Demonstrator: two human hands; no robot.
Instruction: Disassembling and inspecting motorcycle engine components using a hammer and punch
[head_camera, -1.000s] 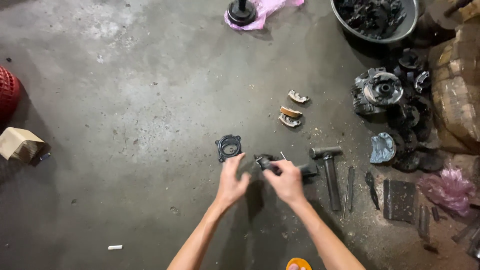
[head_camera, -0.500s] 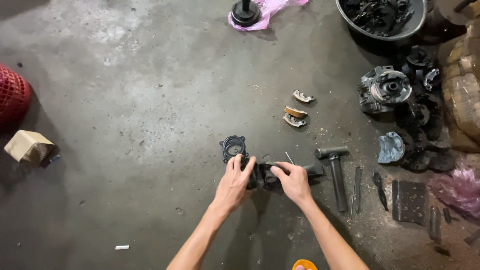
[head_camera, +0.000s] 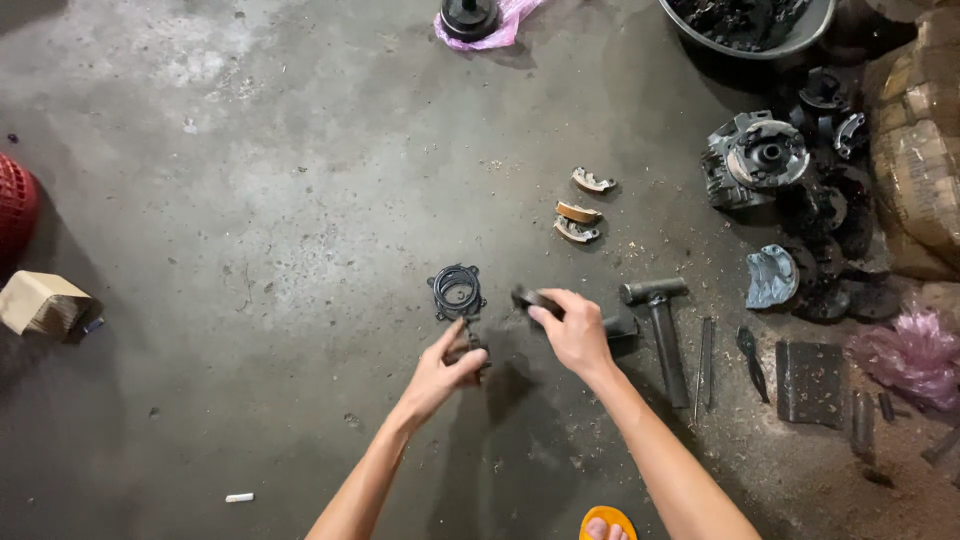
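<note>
My left hand (head_camera: 446, 370) is closed around a small dark metal part (head_camera: 471, 348) just above the concrete floor. A dark curved piece (head_camera: 530, 297) is pinched in the fingers of my right hand (head_camera: 573, 331), slightly right of and above the left hand. Just beyond both hands, a black round plate with a ring (head_camera: 457, 290) lies flat on the floor. Three curved shoe pieces with tan linings (head_camera: 580, 212) rest farther away.
A hammer (head_camera: 662, 325) lies right of my right hand, beside thin tools (head_camera: 704, 360) and a dark flat block (head_camera: 811, 382). Greasy hub parts (head_camera: 765, 155) are piled at the right. A metal basin (head_camera: 750, 25), pink bags, a cardboard box (head_camera: 42, 303) and a red basket (head_camera: 15, 205) ring the floor.
My hands were joined on one dark part; now they have drawn apart, each with a piece. The right hand lifted slightly to the right.
</note>
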